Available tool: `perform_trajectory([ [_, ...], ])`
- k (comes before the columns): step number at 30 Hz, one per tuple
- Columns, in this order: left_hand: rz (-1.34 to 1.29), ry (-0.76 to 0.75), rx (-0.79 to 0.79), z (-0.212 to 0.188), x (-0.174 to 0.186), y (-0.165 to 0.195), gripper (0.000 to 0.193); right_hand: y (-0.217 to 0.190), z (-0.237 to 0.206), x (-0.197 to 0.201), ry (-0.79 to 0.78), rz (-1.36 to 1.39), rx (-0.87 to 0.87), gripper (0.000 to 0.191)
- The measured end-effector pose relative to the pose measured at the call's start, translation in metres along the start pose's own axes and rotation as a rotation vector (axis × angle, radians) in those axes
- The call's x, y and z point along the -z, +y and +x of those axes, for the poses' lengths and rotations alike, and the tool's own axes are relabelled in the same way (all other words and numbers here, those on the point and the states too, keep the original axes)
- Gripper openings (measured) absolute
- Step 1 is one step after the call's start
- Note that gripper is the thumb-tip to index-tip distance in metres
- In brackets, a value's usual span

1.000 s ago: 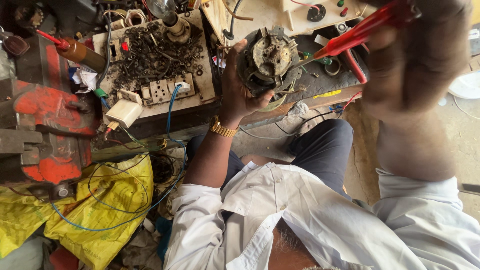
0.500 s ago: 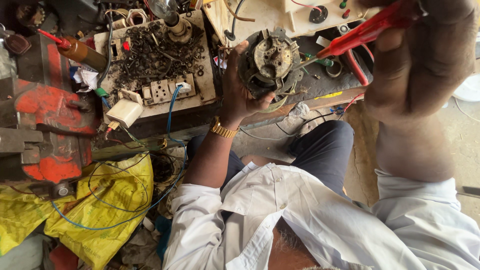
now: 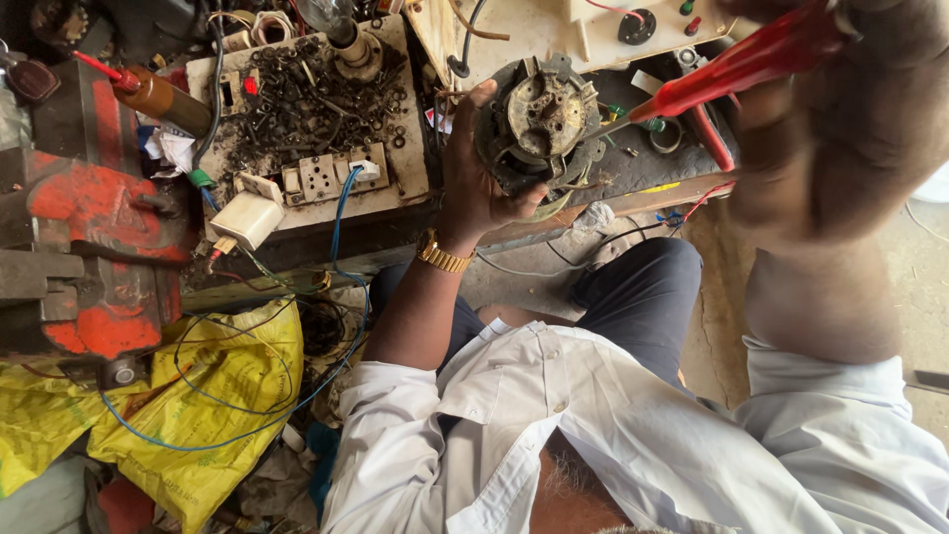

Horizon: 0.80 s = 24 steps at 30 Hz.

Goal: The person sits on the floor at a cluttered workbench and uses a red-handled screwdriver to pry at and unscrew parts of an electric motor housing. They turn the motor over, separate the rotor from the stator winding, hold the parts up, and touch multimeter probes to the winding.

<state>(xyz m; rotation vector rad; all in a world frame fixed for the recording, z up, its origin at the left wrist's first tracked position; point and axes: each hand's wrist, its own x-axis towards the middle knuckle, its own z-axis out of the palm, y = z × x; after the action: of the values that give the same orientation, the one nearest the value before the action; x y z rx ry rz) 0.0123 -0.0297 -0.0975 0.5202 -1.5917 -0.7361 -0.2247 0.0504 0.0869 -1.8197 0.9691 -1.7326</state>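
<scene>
Cluttered and grimy, the tabletop (image 3: 633, 183) runs across the top of the head view, and the person sits at its near edge in a white shirt and dark trousers.

Their left hand (image 3: 474, 188) is wrapped around the left side of a round, rusty motor part (image 3: 542, 124), fingers curled over its rim and thumb underneath, so that grip is clamped firmly on the part. The motor part sits tilted at the edge of the tabletop, its face turned up toward the person. A gold wristwatch (image 3: 442, 253) circles the left wrist.

The right hand (image 3: 860, 109) is raised high and close to the camera, closed tight around the handle of a red screwdriver (image 3: 741, 64). The screwdriver's shaft slants down to the left, and its tip meets the right side of the motor part.

Left of the motor part lies a dirty tray (image 3: 306, 104) heaped with dark screws and nuts, with a socket board (image 3: 331, 178) along its near edge. A white plug adapter (image 3: 245, 218) rests just beside that board, with a blue wire (image 3: 341, 297) trailing down from it. Farther left stands a brown bottle with a red nozzle (image 3: 158, 94), and below that a red bench vise (image 3: 89, 257). A yellow bag (image 3: 188, 405) lies crumpled on the floor under the vise, with thin blue wire looped across it.
</scene>
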Motion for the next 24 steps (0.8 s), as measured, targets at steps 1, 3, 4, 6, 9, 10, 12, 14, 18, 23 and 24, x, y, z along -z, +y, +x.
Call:
perform_trajectory([
  [1, 0.006, 0.003, -0.002, 0.000, 0.000, 0.000, 0.105, 0.001, 0.000, -0.001, -0.007, -0.015, 0.011, 0.050],
  [3, 0.018, 0.009, -0.013, 0.001, 0.001, 0.000, 0.105, 0.001, 0.000, -0.002, -0.011, -0.044, 0.026, 0.050],
  [4, 0.033, 0.009, -0.016, 0.001, 0.001, 0.001, 0.105, 0.001, 0.001, -0.003, -0.007, -0.045, 0.019, 0.050],
  [6, 0.062, 0.009, -0.019, 0.001, 0.002, 0.001, 0.105, -0.003, 0.001, -0.003, 0.011, -0.030, -0.017, 0.050],
  [9, 0.017, 0.007, 0.007, 0.001, 0.001, 0.000, 0.104, -0.011, 0.004, -0.004, 0.031, 0.002, -0.063, 0.050],
  [10, 0.006, 0.007, 0.008, 0.000, 0.000, 0.000, 0.104, -0.014, 0.004, -0.004, 0.029, 0.013, -0.071, 0.050],
  [12, -0.015, 0.005, 0.007, 0.000, 0.000, -0.001, 0.104, -0.016, 0.005, -0.004, 0.017, 0.026, -0.046, 0.050],
  [14, -0.034, 0.005, 0.005, 0.001, -0.001, -0.002, 0.104, -0.014, 0.004, -0.004, -0.013, -0.076, 0.030, 0.049],
  [18, 0.052, 0.010, -0.010, 0.001, 0.000, -0.003, 0.104, 0.000, 0.002, 0.005, -0.069, -0.303, 0.173, 0.053],
  [23, -0.014, -0.003, 0.013, 0.002, 0.001, -0.001, 0.104, 0.006, -0.006, 0.009, 0.000, -0.184, 0.052, 0.053],
  [24, -0.041, -0.008, 0.024, 0.002, 0.000, -0.001, 0.104, 0.004, -0.007, 0.008, 0.006, -0.140, 0.017, 0.053],
])
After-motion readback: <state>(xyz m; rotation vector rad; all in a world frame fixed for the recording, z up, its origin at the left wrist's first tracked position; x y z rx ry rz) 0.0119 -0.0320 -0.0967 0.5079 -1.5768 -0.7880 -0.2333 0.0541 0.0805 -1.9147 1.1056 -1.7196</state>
